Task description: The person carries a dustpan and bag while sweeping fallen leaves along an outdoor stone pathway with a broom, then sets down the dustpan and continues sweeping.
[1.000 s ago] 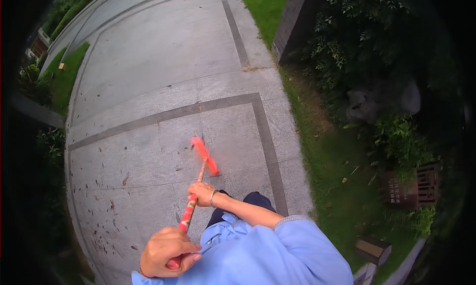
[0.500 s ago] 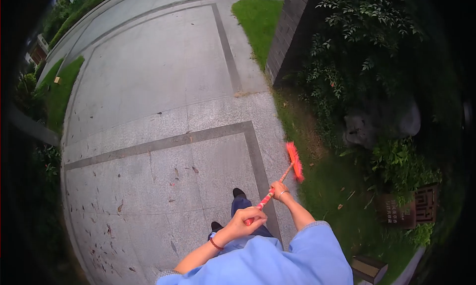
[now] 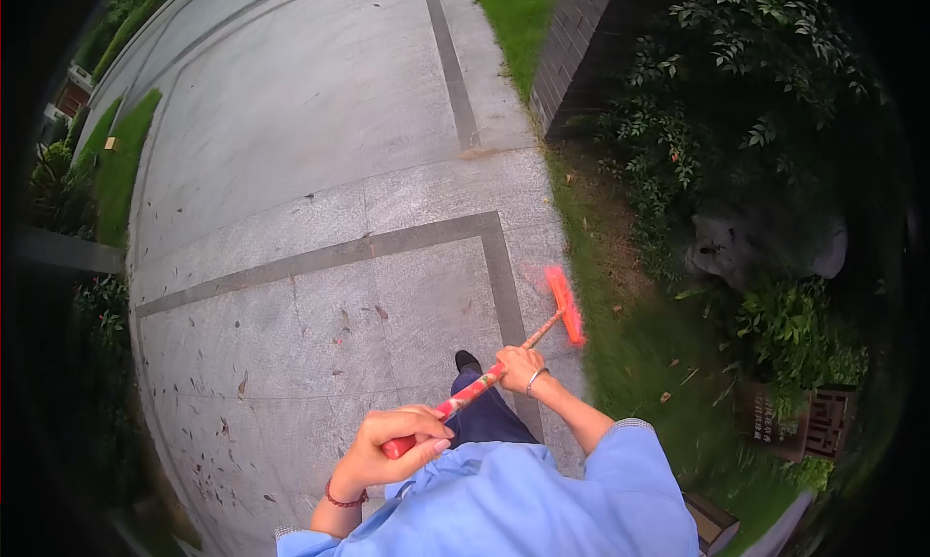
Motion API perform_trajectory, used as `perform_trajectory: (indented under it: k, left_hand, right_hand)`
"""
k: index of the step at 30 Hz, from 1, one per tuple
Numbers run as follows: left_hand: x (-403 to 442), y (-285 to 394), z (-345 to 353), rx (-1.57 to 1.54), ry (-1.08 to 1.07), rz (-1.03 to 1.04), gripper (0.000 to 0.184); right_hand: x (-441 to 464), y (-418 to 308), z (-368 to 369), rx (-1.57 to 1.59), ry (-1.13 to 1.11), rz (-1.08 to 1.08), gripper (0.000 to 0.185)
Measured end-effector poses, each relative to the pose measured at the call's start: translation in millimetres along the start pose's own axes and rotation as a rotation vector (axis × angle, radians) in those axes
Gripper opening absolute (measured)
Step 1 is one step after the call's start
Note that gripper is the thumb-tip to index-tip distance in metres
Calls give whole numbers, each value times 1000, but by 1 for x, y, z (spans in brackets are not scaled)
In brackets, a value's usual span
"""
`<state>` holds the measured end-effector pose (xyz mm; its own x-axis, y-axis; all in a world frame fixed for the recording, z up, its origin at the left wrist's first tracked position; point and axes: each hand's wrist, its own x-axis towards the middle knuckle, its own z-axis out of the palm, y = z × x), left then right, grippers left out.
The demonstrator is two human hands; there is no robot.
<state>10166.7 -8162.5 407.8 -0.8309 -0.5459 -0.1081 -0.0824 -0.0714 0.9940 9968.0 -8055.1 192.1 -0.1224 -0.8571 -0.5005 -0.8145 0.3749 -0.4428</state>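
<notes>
A broom [image 3: 475,386] with a red patterned handle slants across the front of my body. My left hand [image 3: 395,443], with a dark red beaded bracelet at the wrist, is closed round the handle's top end. Farther down the shaft, my right hand [image 3: 521,369] grips it too, a silvery bangle on that wrist. The orange-red bristle head [image 3: 564,307] is on the paving beside the grass edge, its bristles blurred by motion. One dark shoe [image 3: 467,360] shows just left of the handle.
Scattered dry leaves [image 3: 218,460] lie on the grey paving [image 3: 407,305] at left. A grass strip [image 3: 639,373] borders it on the right. Beyond are a dark brick pillar [image 3: 576,48], shrubs [image 3: 668,140], a rock [image 3: 722,247] and a sign [image 3: 794,421]. A low box-like object [image 3: 712,523] stands lower right.
The broom head has shifted slightly left, onto the paving from the grass edge. Both hands have moved left, the left one most, drawing nearer my body. Only one shoe shows now.
</notes>
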Motion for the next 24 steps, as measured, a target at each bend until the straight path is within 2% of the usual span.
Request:
perform_trajectory:
  k: [2,3,5,6,7,10,14,17,18,22,24]
  left_hand:
    - [4,-52,14,-45,-46,-79,7]
    - [2,-71,22,-52,-79,-86,6]
    - [-4,-69,17,-35,7,-98,5]
    - [-14,-60,2,-46,60,-147,4]
    - [-28,-48,-12,-59,120,-200,4]
    - [-60,9,-53,112,277,-205,6]
    - [-78,53,-68,374,409,-103,9]
    - [-94,74,-75,459,361,-118,11]
    - [-107,78,-78,423,345,-67,14]
    - [-177,55,-89,244,523,270,16]
    - [-205,18,-91,79,677,199,13]
  right_hand:
    - [18,44,30,-59,-129,87,21]
    - [23,53,43,-66,-143,65,22]
    - [33,55,66,-81,-175,4,23]
    - [39,27,64,-55,-210,63,24]
    - [45,-3,62,-8,-207,32,24]
    - [66,-95,80,52,-141,-217,26]
    - [90,-198,79,137,-207,-469,26]
    - [89,-233,75,124,-290,-629,25]
    - [85,-244,71,118,-323,-675,25]
    - [64,-257,71,-20,-345,-690,19]
    - [72,-251,84,-165,-384,-593,17]
